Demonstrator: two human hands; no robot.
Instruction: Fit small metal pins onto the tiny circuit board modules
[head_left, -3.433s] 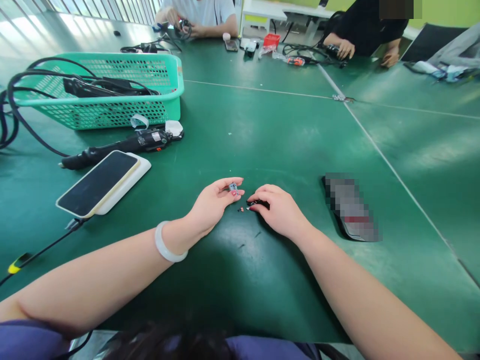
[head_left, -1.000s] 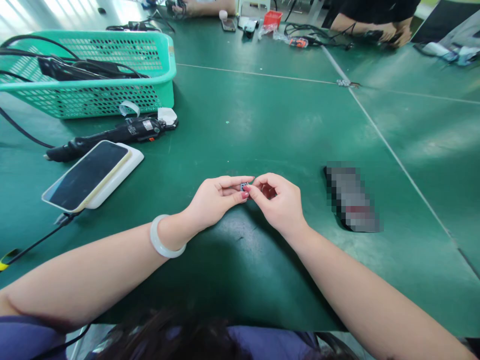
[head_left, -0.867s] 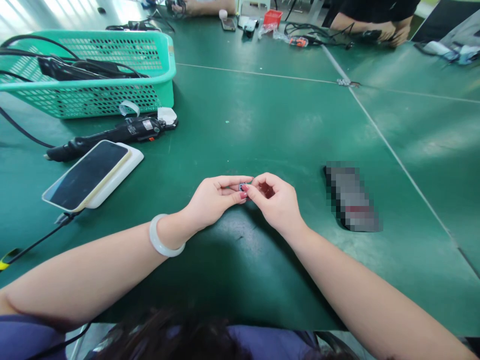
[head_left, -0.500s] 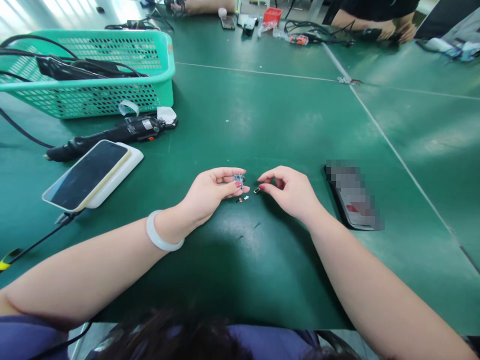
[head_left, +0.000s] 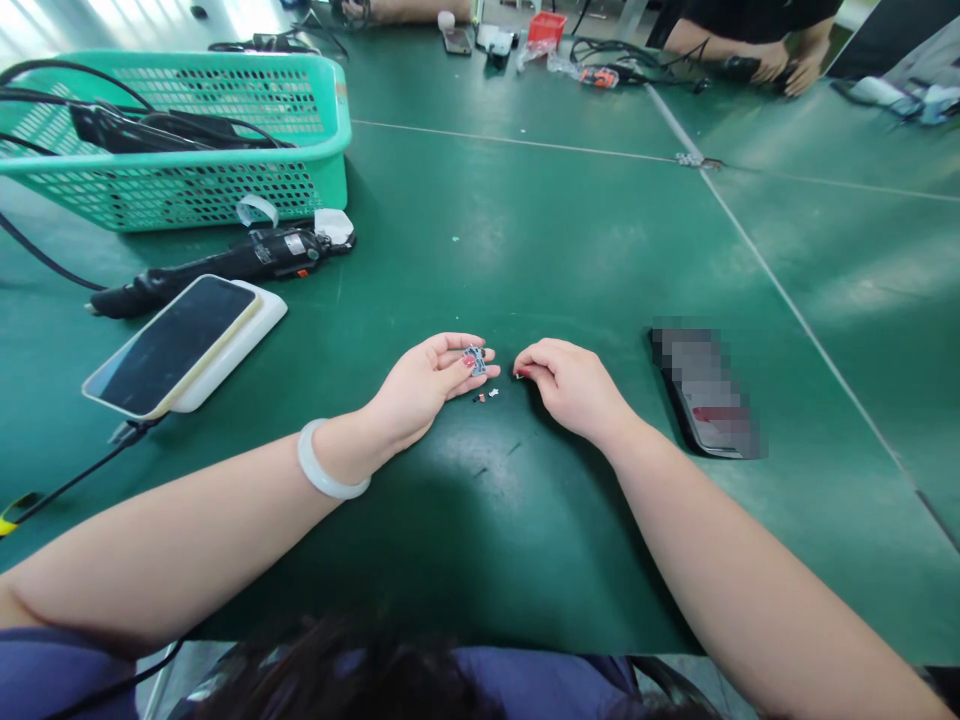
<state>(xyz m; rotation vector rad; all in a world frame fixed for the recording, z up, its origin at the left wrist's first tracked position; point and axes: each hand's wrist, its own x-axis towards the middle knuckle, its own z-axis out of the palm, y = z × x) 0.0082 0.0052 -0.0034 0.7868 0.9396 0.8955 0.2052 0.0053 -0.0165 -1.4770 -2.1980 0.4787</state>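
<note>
My left hand (head_left: 427, 385) is closed on a small blue-grey part (head_left: 475, 359), pinned under the thumb against the fingers; its exact kind is too small to tell. To its right, my right hand (head_left: 574, 385) pinches a tiny metal piece (head_left: 518, 376) at the fingertips, mostly hidden by them. Between the hands, on the green table (head_left: 525, 540), lie a tiny white piece (head_left: 493, 393) and a tiny orange-and-black piece (head_left: 479, 398). The two hands are apart.
At the left stand a green basket (head_left: 225, 170) with cables, a black corded tool (head_left: 225, 260), and a phone (head_left: 172, 345) on a white block. A black device (head_left: 705, 400) lies at the right. Other people's hands (head_left: 787, 70) rest at the far edge.
My right hand has closed on the tiny metal piece that lay by its fingertips. The blue-grey part has turned in my left hand.
</note>
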